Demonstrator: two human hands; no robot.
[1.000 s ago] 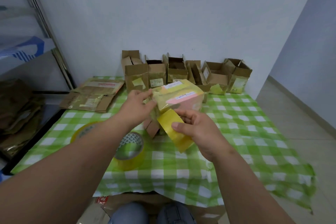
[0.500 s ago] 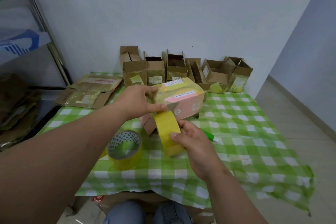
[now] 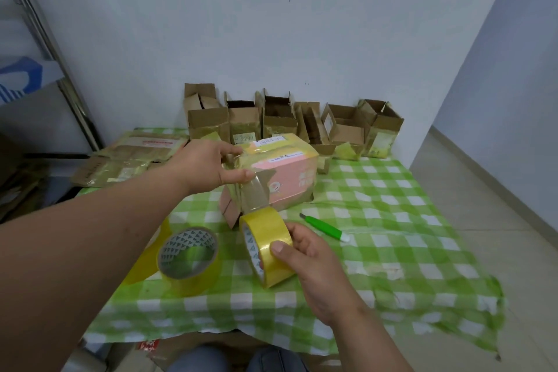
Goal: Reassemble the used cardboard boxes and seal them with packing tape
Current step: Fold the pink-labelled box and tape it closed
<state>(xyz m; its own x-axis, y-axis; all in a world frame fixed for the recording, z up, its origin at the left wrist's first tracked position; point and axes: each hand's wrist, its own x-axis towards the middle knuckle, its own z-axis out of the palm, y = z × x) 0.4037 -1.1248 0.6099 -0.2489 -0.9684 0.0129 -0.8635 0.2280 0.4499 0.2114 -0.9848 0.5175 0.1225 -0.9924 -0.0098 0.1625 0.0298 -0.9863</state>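
Note:
A pink and yellow cardboard box [image 3: 287, 174] lies on the green checked tablecloth [image 3: 392, 220], its near end flaps partly open. My left hand [image 3: 208, 168] holds the box's near top corner and pinches the free end of the tape there with thumb and fingers. My right hand [image 3: 305, 254] grips a yellow tape roll [image 3: 267, 248] below and in front of the box. A clear strip of tape [image 3: 255, 193] runs taut from the roll up to my left hand.
A second tape roll [image 3: 188, 257] lies on the cloth left of my right hand. A green utility knife [image 3: 324, 226] lies to the right. Several open brown boxes [image 3: 287, 121] line the wall. Flattened cardboard [image 3: 129, 157] lies at the back left.
My right hand has pulled the roll down and toward me, drawing out a longer strip. The box has come lower toward the cloth, with my left hand still at its corner.

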